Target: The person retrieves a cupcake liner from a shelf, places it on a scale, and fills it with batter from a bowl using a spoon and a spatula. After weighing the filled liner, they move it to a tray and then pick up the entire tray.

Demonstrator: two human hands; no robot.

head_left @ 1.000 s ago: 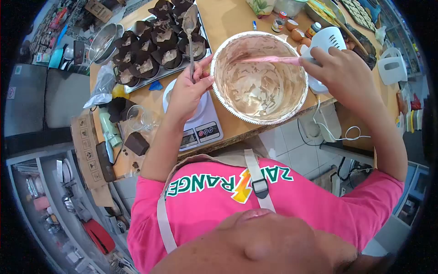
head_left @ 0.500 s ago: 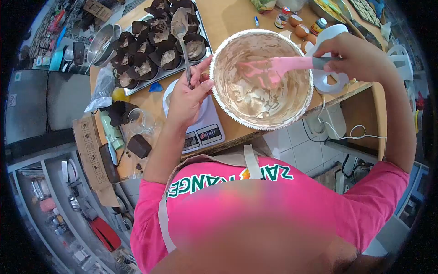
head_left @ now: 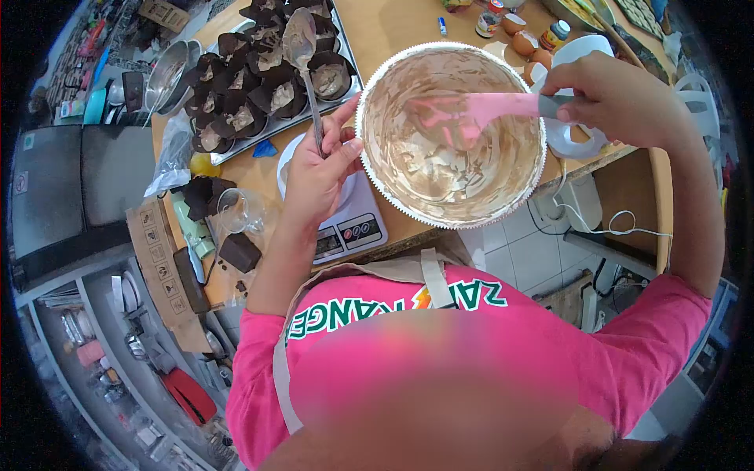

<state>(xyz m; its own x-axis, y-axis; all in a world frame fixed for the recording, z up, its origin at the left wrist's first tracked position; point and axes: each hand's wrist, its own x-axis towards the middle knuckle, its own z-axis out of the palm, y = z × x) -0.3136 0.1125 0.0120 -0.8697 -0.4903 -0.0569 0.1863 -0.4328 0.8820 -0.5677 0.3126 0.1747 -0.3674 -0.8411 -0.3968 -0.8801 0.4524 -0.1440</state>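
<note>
My left hand [head_left: 314, 179] is closed around the handle of a metal spoon [head_left: 300, 41] and also grips the left rim of a round white tub [head_left: 514, 177]. Brown batter smears coat the tub's inner wall and bottom, and its open mouth is tilted toward me. In my right hand [head_left: 609, 98] is a pink silicone spatula [head_left: 506, 107] with a grey handle, its batter-smeared blade inside the tub. The spoon's bowl, coated with batter, points up over the edge of a metal tray [head_left: 253, 141]. Dark paper muffin cups [head_left: 283, 96] with batter stand on that tray.
A white kitchen scale [head_left: 369, 208] sits under my left forearm. Eggshells [head_left: 525, 43], small bottles [head_left: 554, 34] and a white tape-like roll [head_left: 577, 141] lie at the right. A clear cup [head_left: 238, 210], dark paper cup [head_left: 239, 253] and cardboard box [head_left: 165, 271] are at the left.
The tub has come slightly closer to the camera and tipped a little more toward me. The spoon has shifted slightly left, and the spatula blade has moved a little within the tub.
</note>
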